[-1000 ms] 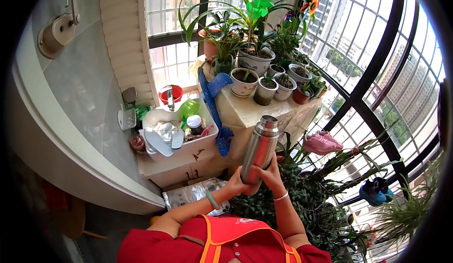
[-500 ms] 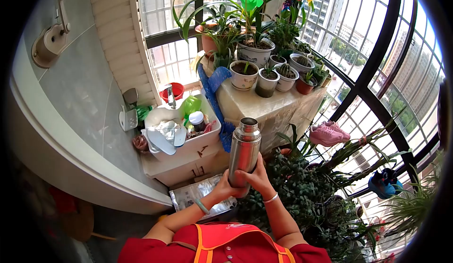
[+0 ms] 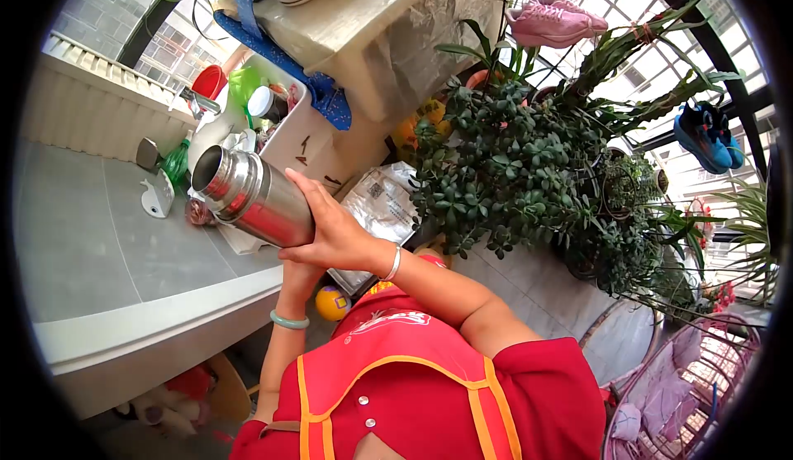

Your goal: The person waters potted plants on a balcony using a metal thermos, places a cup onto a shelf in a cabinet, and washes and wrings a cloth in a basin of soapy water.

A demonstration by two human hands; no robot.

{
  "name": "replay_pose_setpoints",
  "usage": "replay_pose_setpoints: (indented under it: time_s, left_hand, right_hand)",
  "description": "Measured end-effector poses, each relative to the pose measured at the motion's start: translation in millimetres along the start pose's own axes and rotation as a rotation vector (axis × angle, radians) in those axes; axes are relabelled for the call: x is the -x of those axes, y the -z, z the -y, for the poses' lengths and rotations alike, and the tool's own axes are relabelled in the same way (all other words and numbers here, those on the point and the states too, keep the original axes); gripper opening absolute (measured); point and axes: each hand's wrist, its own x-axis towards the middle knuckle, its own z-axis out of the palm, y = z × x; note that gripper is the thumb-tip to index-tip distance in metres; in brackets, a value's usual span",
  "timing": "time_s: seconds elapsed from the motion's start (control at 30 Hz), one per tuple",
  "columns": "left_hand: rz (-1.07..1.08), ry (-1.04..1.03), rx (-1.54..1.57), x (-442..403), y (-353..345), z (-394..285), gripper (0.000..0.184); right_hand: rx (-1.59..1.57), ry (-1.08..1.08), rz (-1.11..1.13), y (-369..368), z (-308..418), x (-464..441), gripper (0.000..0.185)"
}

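Observation:
A lidless stainless-steel thermos flask (image 3: 266, 206) is held tilted, its mouth pointing to the upper left. My right hand (image 3: 340, 233), with a silver bangle at the wrist, wraps around the flask's lower body. My left hand (image 3: 299, 275), below a pale green bracelet, grips near the flask's base; most of its fingers are hidden behind the flask and my right hand. Beyond the flask is a white sink (image 3: 295, 125), partly covered by it. In the sink are a white-lidded jar (image 3: 266, 103) and a green bag (image 3: 244, 84).
A red tub (image 3: 209, 82) stands by the faucet (image 3: 200, 101). A leafy potted plant (image 3: 504, 163) fills the right side, with pink shoes (image 3: 555, 22) and blue shoes (image 3: 708, 139) hanging above. A plastic-covered stand (image 3: 396, 22) holds flowerpots. A yellow ball (image 3: 332, 303) lies on the floor.
The flask has gone from nearly upright to tilted leftward and moved left, both hands still on it. My view has turned down, so more floor and plant show.

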Motion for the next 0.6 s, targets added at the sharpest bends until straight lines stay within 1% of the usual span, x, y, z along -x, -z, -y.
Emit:
replay_pose_setpoints:
  time_s: [0.07,0.13,0.2,0.27,0.33,0.37,0.4,0.47,0.5,0.53,0.6]
  left_hand:
    - [-0.006,0.000,-0.003,3,2,6,0.054]
    - [-0.013,-0.030,0.007,1,4,10,0.054]
    - [0.001,-0.069,0.036,-3,4,9,0.054]
    - [0.070,-0.070,0.051,-9,4,-1,0.053]
    - [0.099,-0.049,0.160,-18,0,-16,0.051]
    - [0.137,-0.071,0.190,-26,-1,-14,0.051]
    - [0.141,-0.106,0.156,-32,-3,-19,0.052]
    - [0.170,-0.090,0.322,-40,-10,-30,0.054]
    - [0.213,-0.112,0.343,-47,-12,-32,0.055]
    - [0.286,-0.088,0.359,-54,-13,-36,0.057]
    - [0.300,-0.073,0.510,-61,-23,-37,0.060]
  right_hand:
    - [-0.010,-0.016,0.060,-3,-3,0,0.101]
    - [0.003,-0.041,0.040,-6,-3,-2,0.102]
    - [0.029,0.010,0.010,-4,-3,-7,0.101]
    - [0.075,0.026,0.002,1,1,-13,0.100]
    - [0.080,0.000,0.015,10,9,-21,0.101]
    - [0.106,0.044,0.006,15,9,-26,0.102]
    - [0.068,0.025,0.006,20,14,-30,0.102]
    - [0.077,-0.002,-0.002,30,14,-36,0.101]
    - [0.079,-0.023,-0.012,35,18,-39,0.101]
    - [0.059,-0.042,-0.011,41,21,-42,0.102]
    - [0.034,-0.025,-0.022,52,30,-46,0.102]
